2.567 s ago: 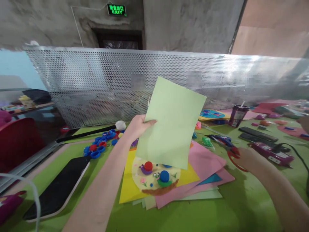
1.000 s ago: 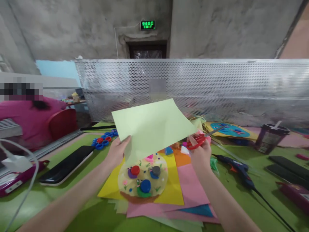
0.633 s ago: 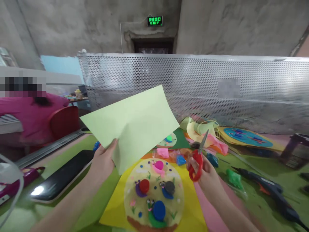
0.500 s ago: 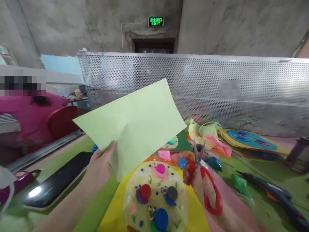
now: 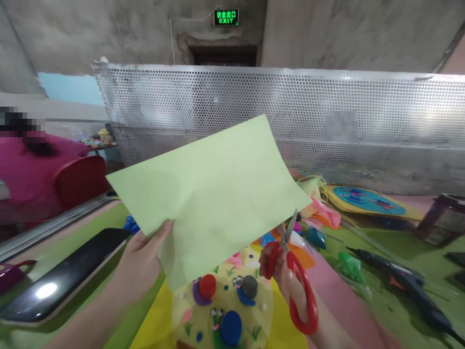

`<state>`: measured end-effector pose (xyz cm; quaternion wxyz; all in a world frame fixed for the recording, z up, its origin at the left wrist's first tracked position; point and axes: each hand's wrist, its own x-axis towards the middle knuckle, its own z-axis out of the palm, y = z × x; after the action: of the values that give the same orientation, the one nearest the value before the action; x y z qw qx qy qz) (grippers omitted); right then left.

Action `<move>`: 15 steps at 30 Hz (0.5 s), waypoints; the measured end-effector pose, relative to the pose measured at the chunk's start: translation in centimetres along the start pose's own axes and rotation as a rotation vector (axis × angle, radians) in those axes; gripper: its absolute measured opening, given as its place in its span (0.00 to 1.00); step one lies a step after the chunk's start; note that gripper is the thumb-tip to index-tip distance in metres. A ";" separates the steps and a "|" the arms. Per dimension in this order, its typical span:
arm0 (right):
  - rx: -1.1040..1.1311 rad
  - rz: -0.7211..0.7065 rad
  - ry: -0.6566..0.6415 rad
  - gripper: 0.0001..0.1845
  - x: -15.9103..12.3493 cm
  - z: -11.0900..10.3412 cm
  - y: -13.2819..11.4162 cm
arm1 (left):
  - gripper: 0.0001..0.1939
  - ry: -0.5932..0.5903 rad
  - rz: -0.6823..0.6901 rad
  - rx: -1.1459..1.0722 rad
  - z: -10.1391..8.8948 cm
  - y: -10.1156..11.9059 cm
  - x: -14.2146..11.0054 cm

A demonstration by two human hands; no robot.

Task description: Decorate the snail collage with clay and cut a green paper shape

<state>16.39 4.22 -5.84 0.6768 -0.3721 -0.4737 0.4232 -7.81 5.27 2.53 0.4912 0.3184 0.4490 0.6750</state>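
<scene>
A sheet of light green paper (image 5: 214,194) is held up at a slant by my left hand (image 5: 143,259), thumb on its near face at the lower left. My right hand (image 5: 281,274) grips red-handled scissors (image 5: 304,300), their blades parted and pointing up at the paper's lower right edge. Whether the blades touch the paper I cannot tell. Below the sheet lies a round pale-yellow disc (image 5: 227,310) with clay snails in red, grey and blue, on yellow paper (image 5: 148,322). The sheet hides the disc's upper part.
A black glossy device (image 5: 69,271) lies at the left. On the right are a glue gun (image 5: 407,286), a bag with green clay (image 5: 350,266), a dark jar (image 5: 441,218) and a blue disc (image 5: 368,199). A perforated metal screen (image 5: 290,97) stands behind; a person in pink (image 5: 32,169) sits at left.
The view has shifted slightly right and down. The paper's right corner has moved right, and the scissors have come closer to the paper's lower edge. Both hands keep their hold.
</scene>
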 end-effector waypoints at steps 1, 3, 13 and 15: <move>0.031 0.016 -0.058 0.21 0.0 0.0 -0.4 | 0.06 -0.014 0.005 0.015 -0.1 -0.1 -0.1; 0.078 0.029 -0.131 0.21 -0.1 0.0 -1.4 | 0.07 -0.049 -0.014 0.045 -0.5 -0.2 -0.1; 0.078 -0.038 0.019 0.20 0.0 0.4 -4.2 | 0.07 -0.210 -0.066 0.033 -1.3 -1.3 0.8; 0.072 -0.039 0.052 0.19 0.0 0.5 -4.3 | 0.07 -0.245 -0.051 0.059 -1.5 -1.5 1.0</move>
<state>16.82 2.71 -1.80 0.7100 -0.3489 -0.4477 0.4168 -8.82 5.97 0.55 0.5497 0.4013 0.4134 0.6049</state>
